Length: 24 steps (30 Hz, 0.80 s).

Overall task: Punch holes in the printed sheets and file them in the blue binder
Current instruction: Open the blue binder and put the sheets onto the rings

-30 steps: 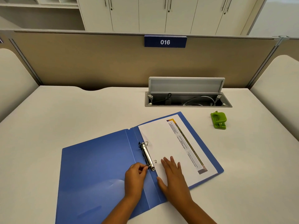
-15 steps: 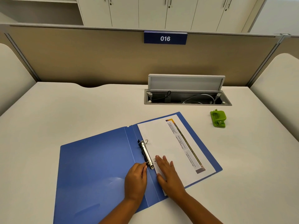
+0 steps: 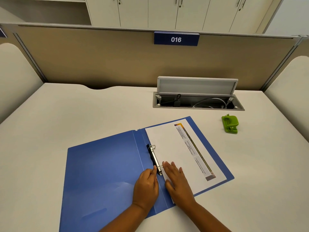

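Note:
The blue binder [image 3: 103,168] lies open on the white desk. Its metal ring clip [image 3: 155,158] runs along the spine, and both rings look closed. White printed sheets [image 3: 177,148] with a coloured strip along the right edge lie on the binder's right half, threaded on the rings. My left hand [image 3: 147,185] rests on the binder, its fingertips pressed against the near end of the clip. My right hand [image 3: 177,180] lies flat, fingers apart, on the sheets' near left corner beside the near ring.
A green hole punch [image 3: 230,124] stands on the desk [image 3: 83,114] to the right of the binder. Behind it an open cable tray [image 3: 197,104] with its lid up is sunk into the desk. A beige partition closes the back.
My right hand has slid left and nearer over the sheet towards the clip. My left hand's fingers have flattened against the clip's near end. The rings, slightly apart before, now look closed.

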Motion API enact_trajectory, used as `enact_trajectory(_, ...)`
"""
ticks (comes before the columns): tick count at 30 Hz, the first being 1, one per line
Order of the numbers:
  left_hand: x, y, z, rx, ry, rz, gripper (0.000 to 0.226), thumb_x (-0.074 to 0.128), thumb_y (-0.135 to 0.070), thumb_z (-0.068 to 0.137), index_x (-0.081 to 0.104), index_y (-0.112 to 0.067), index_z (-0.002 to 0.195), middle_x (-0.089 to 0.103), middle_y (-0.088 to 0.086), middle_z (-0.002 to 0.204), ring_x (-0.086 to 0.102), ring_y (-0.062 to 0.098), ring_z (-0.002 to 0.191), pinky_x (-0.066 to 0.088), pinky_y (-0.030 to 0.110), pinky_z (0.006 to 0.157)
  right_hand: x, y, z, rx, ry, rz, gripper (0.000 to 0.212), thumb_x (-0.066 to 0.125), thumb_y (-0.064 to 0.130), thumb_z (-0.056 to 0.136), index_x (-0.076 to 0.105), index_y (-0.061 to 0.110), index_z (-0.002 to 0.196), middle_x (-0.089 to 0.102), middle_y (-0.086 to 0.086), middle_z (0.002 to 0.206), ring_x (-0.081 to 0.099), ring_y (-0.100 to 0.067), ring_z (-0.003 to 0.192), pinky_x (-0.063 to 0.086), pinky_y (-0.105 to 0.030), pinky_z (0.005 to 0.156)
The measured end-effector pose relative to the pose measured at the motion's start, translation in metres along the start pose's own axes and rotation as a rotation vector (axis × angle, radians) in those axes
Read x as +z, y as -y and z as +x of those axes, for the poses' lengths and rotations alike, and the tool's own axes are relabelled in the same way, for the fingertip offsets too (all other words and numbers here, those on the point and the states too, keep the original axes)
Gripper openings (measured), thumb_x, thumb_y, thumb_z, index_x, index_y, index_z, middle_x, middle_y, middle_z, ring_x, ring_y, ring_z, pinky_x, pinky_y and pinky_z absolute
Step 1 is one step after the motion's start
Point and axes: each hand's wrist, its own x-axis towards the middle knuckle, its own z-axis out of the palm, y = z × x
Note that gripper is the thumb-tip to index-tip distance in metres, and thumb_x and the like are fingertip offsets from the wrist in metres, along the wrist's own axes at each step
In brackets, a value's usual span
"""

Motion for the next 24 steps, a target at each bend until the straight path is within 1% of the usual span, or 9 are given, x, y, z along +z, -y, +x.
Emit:
enact_trajectory(3, 0.0, 0.0, 0.001, -0.017, 0.045, -0.02, 0.029, 0.054, -0.019, 0.081, 0.069, -0.003, 0.1, 0.068, 0.002, 0.074, 0.064, 0.01, 0.062, 0.049, 0.011, 0.062, 0.0, 0.002, -0.001, 0.006, 0.012, -0.012, 0.047, -0.014, 0.078, 0.066, -0.034, 0.072, 0.109, -0.006, 0.015, 0.148, -0.007, -0.005, 0.14, -0.022, -0.016, 0.108)
enact_trajectory(5, 0.002, 0.001, 0.001, -0.026, 0.067, -0.034, 0.033, 0.062, -0.014, 0.07, 0.069, -0.003, 0.1, 0.068, 0.002, 0.074, 0.064, 0.011, 0.062, 0.049, 0.011, 0.062, -0.001, 0.002, 0.0, 0.013, 0.023, -0.028, 0.049, -0.016, 0.078, 0.065, -0.037, 0.069, 0.108, -0.009, 0.015, 0.148, -0.009, -0.005, 0.14, -0.021, -0.018, 0.109)
enact_trajectory(8, 0.002, 0.003, 0.001, -0.028, 0.059, -0.037, 0.034, 0.061, -0.013, 0.07, 0.068, -0.002, 0.102, 0.068, 0.002, 0.076, 0.064, 0.011, 0.065, 0.049, 0.011, 0.063, -0.005, 0.006, 0.0, 0.023, 0.044, 0.003, 0.052, -0.012, 0.082, 0.064, -0.035, 0.07, 0.109, -0.005, 0.015, 0.15, -0.008, -0.003, 0.14, -0.02, -0.018, 0.109)
enact_trajectory(10, 0.003, 0.004, 0.001, -0.053, 0.043, -0.072, 0.034, 0.059, -0.013, 0.074, 0.067, -0.003, 0.106, 0.067, 0.001, 0.077, 0.062, 0.009, 0.068, 0.046, 0.009, 0.065, -0.012, 0.008, -0.002, 0.043, 0.047, 0.04, 0.062, -0.01, 0.085, 0.062, -0.021, 0.068, 0.121, -0.001, 0.013, 0.152, -0.006, -0.005, 0.141, -0.015, -0.02, 0.111)
enact_trajectory(12, 0.002, 0.003, 0.001, -0.093, 0.036, -0.113, 0.034, 0.056, -0.011, 0.077, 0.065, -0.004, 0.109, 0.064, 0.001, 0.076, 0.055, 0.005, 0.069, 0.043, 0.007, 0.066, -0.021, 0.006, -0.008, 0.158, -0.028, 0.003, 0.086, -0.01, 0.086, 0.06, -0.008, 0.046, 0.135, 0.001, 0.01, 0.154, -0.007, -0.006, 0.141, -0.012, -0.026, 0.112)
enact_trajectory(13, 0.002, 0.003, 0.002, -0.107, 0.037, -0.123, 0.034, 0.055, -0.011, 0.077, 0.065, -0.004, 0.109, 0.063, 0.001, 0.075, 0.052, 0.003, 0.068, 0.041, 0.006, 0.066, -0.026, 0.004, -0.012, 0.244, -0.098, -0.054, 0.091, -0.008, 0.086, 0.062, -0.009, 0.036, 0.138, 0.0, 0.008, 0.154, -0.009, -0.007, 0.14, -0.01, -0.03, 0.113)
enact_trajectory(17, 0.0, 0.001, 0.003, -0.136, 0.048, -0.152, 0.033, 0.056, -0.01, 0.076, 0.066, -0.003, 0.107, 0.064, 0.001, 0.075, 0.051, 0.004, 0.067, 0.034, -0.007, 0.067, -0.043, -0.012, -0.035, 0.594, -0.24, -0.191, 0.076, 0.031, 0.056, 0.089, -0.002, 0.018, 0.146, 0.001, -0.004, 0.157, -0.002, -0.023, 0.145, 0.0, -0.038, 0.116)
enact_trajectory(19, -0.001, 0.001, 0.003, -0.144, 0.053, -0.157, 0.034, 0.055, -0.011, 0.076, 0.066, -0.004, 0.107, 0.064, 0.001, 0.076, 0.053, 0.006, 0.065, 0.034, -0.009, 0.061, -0.051, -0.017, -0.044, 0.706, -0.244, -0.234, 0.08, 0.034, 0.056, 0.089, -0.005, 0.015, 0.146, -0.002, -0.007, 0.157, -0.002, -0.025, 0.145, 0.001, -0.04, 0.116)
enact_trajectory(24, 0.001, 0.001, 0.003, -0.089, 0.065, -0.119, 0.032, 0.058, -0.009, 0.072, 0.067, -0.001, 0.102, 0.065, 0.003, 0.073, 0.061, 0.013, 0.061, 0.042, 0.006, 0.06, -0.051, -0.025, -0.052, 0.808, -0.218, -0.308, 0.088, 0.028, 0.062, 0.086, -0.01, 0.01, 0.145, -0.008, -0.009, 0.156, -0.005, -0.026, 0.144, -0.003, -0.039, 0.115)
